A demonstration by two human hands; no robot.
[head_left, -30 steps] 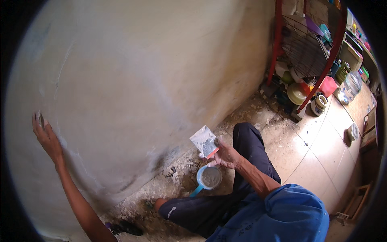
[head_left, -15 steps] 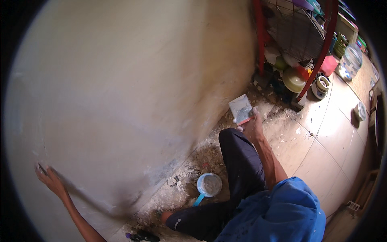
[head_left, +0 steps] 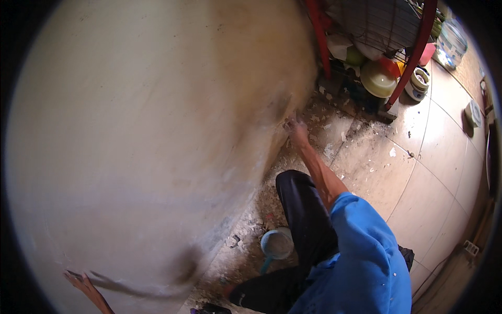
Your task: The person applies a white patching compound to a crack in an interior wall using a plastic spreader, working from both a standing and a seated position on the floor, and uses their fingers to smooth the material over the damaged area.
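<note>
My left hand [head_left: 82, 285] rests against the pale wall [head_left: 130, 157] at the lower left, fingers stretched out, its shadow falling to the right. Farther off, my right hand [head_left: 296, 131] is at the foot of the wall with its fingers closed round a flat putty spreader, which is almost wholly hidden and blurred from this angle. A light-blue dipper [head_left: 266, 265] with greyish-white paste in it stands on the dirty floor between the wall and my bent leg [head_left: 306, 209].
Flaked paint and dust litter the floor along the wall. A red-framed wire rack [head_left: 411, 68] stands at the far right with bowls [head_left: 377, 79] beneath it. Beyond are a small white appliance [head_left: 418, 83], a clear water jug [head_left: 452, 43] and a white tub [head_left: 473, 113].
My right hand has swung forward and left to the wall base; the spreader, face-up before, has turned nearly out of sight. In the picture my left hand sits lower. The view has shifted.
</note>
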